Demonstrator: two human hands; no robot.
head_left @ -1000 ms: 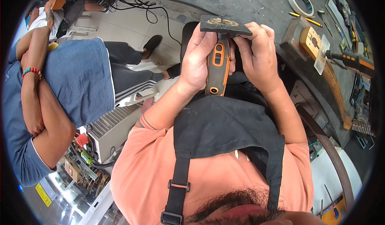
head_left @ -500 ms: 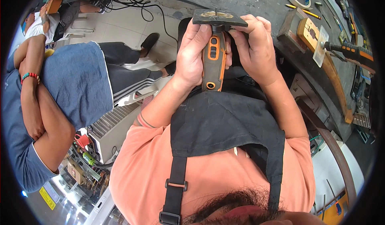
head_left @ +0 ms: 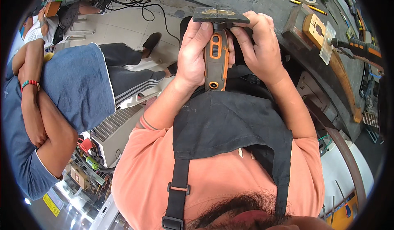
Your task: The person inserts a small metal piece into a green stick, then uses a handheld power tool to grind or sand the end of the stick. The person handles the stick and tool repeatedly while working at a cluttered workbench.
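My left hand (head_left: 189, 60) is wrapped round a dark grey and orange handheld power tool (head_left: 216, 64), thumb near its head and fingertips showing at the far side. The tool stands close to my apron, with a slide switch on the side toward me. Across its head sits a black rectangular plate (head_left: 223, 17), worn to a tan patch in the middle, where a thin upright pin sticks up. My right hand (head_left: 259, 49) is closed at the plate's right end, with thumb and fingertips at its edge and underside. The plate partly hides what those fingertips touch.
A dark workbench (head_left: 254, 0) bears a tape roll (head_left: 312, 0), a yellow pencil (head_left: 308, 6), a wooden block (head_left: 316, 29) and a black-and-orange tool (head_left: 363, 53) with a clear plate. Black cables (head_left: 141, 2) hang at left. A person in blue (head_left: 74, 82) stands left, arms crossed.
The tool, plate and both hands sit slightly higher and further left in view. Both hands keep nearly the same hold.
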